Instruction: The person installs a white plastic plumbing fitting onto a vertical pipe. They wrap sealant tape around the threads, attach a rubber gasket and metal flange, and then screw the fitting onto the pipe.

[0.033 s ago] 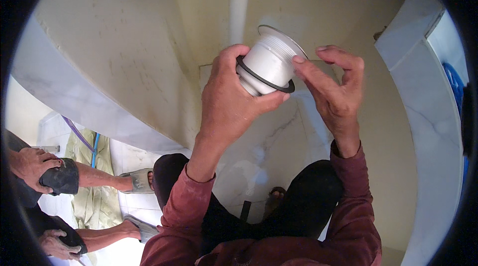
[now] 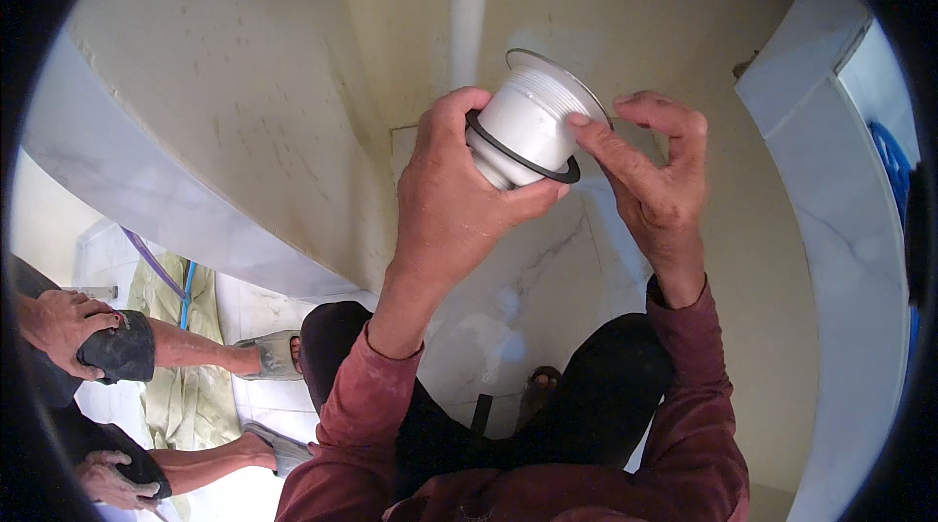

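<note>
Cylinder of silver metal with threads and a flared rim [image 2: 518, 121] tilts between your hands; your left hand [image 2: 445, 180] wraps its lower end, beside its flat black ring [image 2: 521, 162]. Your right hand [image 2: 660, 170] is half open, thumb at the threads.

I've got white pipe [image 2: 470, 23] up top, blue hose [image 2: 889, 160] far right, purple hose [image 2: 148, 253] left, crumpled sheet [image 2: 195, 407] behind co-worker's legs [image 2: 200, 347].
</note>
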### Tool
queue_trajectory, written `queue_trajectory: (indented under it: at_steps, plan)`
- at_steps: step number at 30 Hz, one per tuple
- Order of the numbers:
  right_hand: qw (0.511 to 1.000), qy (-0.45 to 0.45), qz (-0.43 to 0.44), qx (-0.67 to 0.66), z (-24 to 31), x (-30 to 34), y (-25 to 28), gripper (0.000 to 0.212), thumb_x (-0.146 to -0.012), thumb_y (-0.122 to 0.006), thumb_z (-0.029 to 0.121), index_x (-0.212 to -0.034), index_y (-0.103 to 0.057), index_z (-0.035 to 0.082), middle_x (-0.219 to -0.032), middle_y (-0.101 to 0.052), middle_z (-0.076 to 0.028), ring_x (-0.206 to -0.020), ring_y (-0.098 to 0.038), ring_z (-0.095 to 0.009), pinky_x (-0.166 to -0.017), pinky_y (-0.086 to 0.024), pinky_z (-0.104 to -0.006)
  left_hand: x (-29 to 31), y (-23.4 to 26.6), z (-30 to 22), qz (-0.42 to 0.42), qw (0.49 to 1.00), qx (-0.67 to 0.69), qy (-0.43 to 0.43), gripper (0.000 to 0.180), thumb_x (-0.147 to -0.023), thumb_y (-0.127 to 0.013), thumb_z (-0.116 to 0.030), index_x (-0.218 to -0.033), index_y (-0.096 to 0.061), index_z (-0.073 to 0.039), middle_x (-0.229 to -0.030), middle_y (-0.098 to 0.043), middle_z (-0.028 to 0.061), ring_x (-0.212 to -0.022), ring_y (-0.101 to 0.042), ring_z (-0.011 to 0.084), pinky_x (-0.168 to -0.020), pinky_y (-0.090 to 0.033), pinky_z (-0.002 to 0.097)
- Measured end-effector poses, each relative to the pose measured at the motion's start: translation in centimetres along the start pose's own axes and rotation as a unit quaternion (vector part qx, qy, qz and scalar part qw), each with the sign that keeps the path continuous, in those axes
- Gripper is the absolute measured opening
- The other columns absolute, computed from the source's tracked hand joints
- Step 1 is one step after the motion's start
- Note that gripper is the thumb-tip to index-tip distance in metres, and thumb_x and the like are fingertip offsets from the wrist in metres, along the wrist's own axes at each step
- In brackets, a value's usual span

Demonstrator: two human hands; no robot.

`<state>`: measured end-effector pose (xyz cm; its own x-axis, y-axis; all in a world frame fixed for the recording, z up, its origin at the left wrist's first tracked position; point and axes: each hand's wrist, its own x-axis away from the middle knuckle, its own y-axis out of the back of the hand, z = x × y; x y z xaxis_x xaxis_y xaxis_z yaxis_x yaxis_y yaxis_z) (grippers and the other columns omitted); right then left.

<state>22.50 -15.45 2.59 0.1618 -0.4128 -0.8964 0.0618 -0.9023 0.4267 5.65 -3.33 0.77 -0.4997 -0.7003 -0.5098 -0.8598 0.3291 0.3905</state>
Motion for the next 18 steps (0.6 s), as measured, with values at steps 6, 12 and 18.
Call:
queue_trajectory:
  at_steps: [6,12,18]
  plan:
    - [0.998,0.003,0.013,0.059,0.5,0.2,-0.1,0.023,-0.074,-0.078,0.005,-0.095,-0.071,0.008,-0.098,-0.058,-0.009,-0.082,-0.06,-0.025,-0.066,-0.048,-0.0377,0.6,-0.1,-0.7,-0.019,0.997,-0.072,-0.036,0.085,-0.059,-0.094,-0.024,-0.131,-0.052,-0.01,-0.118,-0.061,0.0157,-0.105,-0.065,0.0332,-0.089,-0.053,0.0437]
    - [0.997,-0.067,-0.025,-0.02,0.7,-0.3,0.5,0.016,-0.084,-0.075,0.007,-0.095,-0.064,0.007,-0.098,-0.056,-0.011,-0.083,-0.058,-0.026,-0.069,-0.047,-0.0377,0.8,-0.5,-0.4,-0.03,0.978,-0.176,-0.108,0.086,-0.06,-0.094,-0.027,-0.134,-0.052,-0.014,-0.12,-0.056,0.0146,-0.106,-0.064,0.0379,-0.085,-0.055,0.0477]
    - [0.997,-0.059,-0.03,-0.031,0.8,-0.8,0.6,0.017,-0.082,-0.076,0.006,-0.097,-0.068,0.01,-0.102,-0.056,-0.01,-0.096,-0.06,-0.028,-0.08,-0.048,-0.0405,0.9,-0.6,-0.1,-0.041,0.959,-0.224,-0.167,0.088,-0.059,-0.095,-0.028,-0.135,-0.052,-0.016,-0.122,-0.052,0.017,-0.107,-0.063,0.0392,-0.082,-0.056,0.0475]
